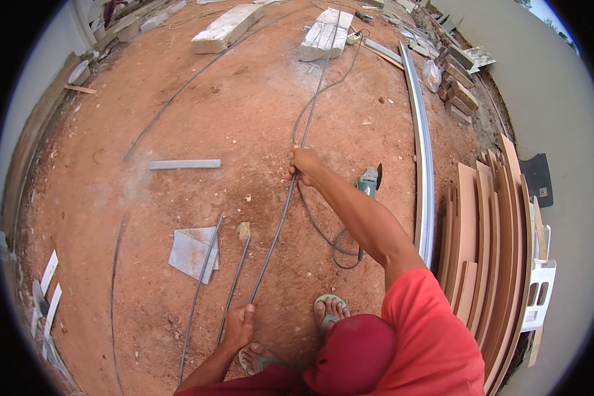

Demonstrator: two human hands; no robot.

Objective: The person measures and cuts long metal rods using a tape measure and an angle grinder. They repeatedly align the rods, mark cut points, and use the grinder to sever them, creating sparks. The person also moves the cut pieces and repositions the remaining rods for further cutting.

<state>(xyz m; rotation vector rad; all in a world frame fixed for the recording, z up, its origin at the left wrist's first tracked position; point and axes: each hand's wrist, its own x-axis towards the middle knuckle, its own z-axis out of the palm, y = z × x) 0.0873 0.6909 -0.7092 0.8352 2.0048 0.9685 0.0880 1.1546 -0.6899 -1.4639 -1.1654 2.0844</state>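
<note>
A long thin steel bar (pixel 285 204) runs up and away from me, its far part reaching over a white block (pixel 325 36). My right hand (pixel 303 163), arm stretched forward, is closed round the middle of this bar. Nearer my feet, my left hand (pixel 239 325) is closed round its lower end. Just left of that hand a shorter bar (pixel 233 290) lies close by; whether the hand touches it, I cannot tell. Another bar (pixel 198 297) slants across a grey flat sheet (pixel 190 254). An angle grinder (pixel 368 181) rests on the soil right of my right forearm.
The grinder's dark cable (pixel 317 228) loops over the red soil. A long metal channel (pixel 421 152) and stacked wooden planks (pixel 485 231) lie along the right wall. Bricks (pixel 461 86) are piled farther back. A short grey bar (pixel 185 164) and a second white block (pixel 226 30) lie left.
</note>
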